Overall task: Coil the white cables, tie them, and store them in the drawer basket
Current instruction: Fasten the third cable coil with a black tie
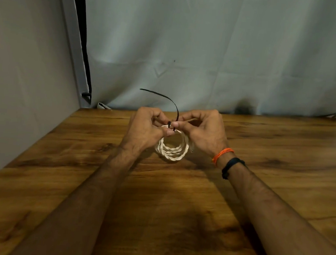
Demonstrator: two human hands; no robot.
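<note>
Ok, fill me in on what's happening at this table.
A person is tying a coiled white cable with a black zip tie. Both hands hold the coil just above the wooden table: the left hand and right hand pinch the tie at the coil's top, its long tail curving up and left. No drawer basket is in view.

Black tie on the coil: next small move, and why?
Probably pull the black tie tail further through to cinch it. Both hands, left hand and right hand, pinch it at the top of the white cable coil, held above the table; the long tail arcs free, so the loop looks unfinished.
</note>
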